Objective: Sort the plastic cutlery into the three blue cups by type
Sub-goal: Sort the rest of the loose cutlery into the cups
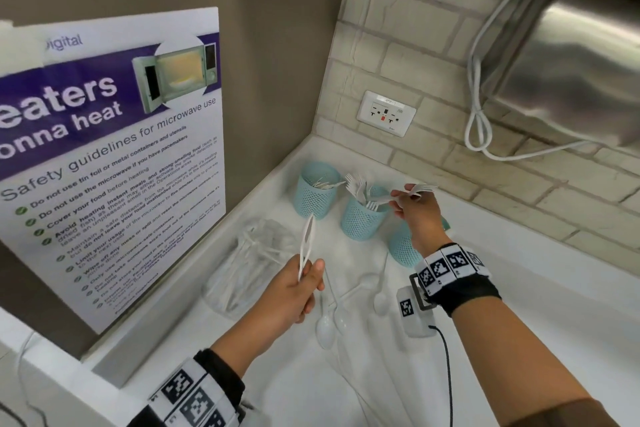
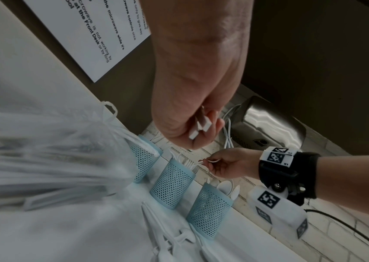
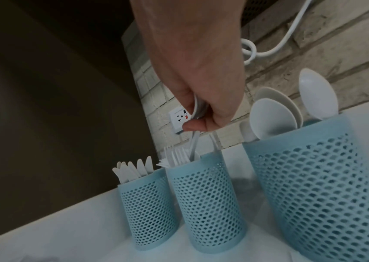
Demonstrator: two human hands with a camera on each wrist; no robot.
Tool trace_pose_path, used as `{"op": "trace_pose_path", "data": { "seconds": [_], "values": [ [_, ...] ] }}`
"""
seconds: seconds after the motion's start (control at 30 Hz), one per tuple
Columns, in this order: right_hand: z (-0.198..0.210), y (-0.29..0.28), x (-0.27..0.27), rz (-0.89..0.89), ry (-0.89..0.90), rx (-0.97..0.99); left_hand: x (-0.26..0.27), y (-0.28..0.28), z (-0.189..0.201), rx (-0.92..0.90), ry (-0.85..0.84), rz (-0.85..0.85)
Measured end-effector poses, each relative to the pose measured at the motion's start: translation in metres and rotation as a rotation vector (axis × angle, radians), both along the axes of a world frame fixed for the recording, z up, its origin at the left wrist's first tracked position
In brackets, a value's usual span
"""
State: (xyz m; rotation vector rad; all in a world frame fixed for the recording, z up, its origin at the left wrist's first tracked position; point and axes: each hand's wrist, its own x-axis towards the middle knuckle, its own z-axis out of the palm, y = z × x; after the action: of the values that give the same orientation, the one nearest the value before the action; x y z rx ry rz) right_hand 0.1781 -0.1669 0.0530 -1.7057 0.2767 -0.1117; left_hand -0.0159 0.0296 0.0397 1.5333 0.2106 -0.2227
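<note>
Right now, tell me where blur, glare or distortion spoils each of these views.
Head view: wide-angle bending curves the purple microwave poster; glare streaks the steel wall dispenser. Left wrist view: the clear plastic bag of cutlery is smeared by blur. Right wrist view: the nearest blue mesh cup looms oversized, and the left side is dark.

The left hand (image 1: 292, 291) is being held raised, its fingers curled and its thumb pressed to what is being gripped, the forearm being reached up from the lower left. The right hand (image 1: 415, 210) is being held farther forward, palm down, its fingertips (image 3: 193, 126) apparently being pinched together, though blur hides the detail.
</note>
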Motion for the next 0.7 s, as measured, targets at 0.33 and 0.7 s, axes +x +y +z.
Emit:
{"op": "trace_pose_path", "data": {
  "seconds": [0.33, 0.7],
  "values": [
    [0.009, 0.001, 0.010, 0.235, 0.057, -0.243, 0.001, -0.004, 0.002, -0.029, 0.013, -0.035],
    [0.026, 0.011, -0.002, 0.265, -0.038, -0.600, 0.001, -0.004, -0.001, -0.081, 0.018, -0.031]
  ]
}}
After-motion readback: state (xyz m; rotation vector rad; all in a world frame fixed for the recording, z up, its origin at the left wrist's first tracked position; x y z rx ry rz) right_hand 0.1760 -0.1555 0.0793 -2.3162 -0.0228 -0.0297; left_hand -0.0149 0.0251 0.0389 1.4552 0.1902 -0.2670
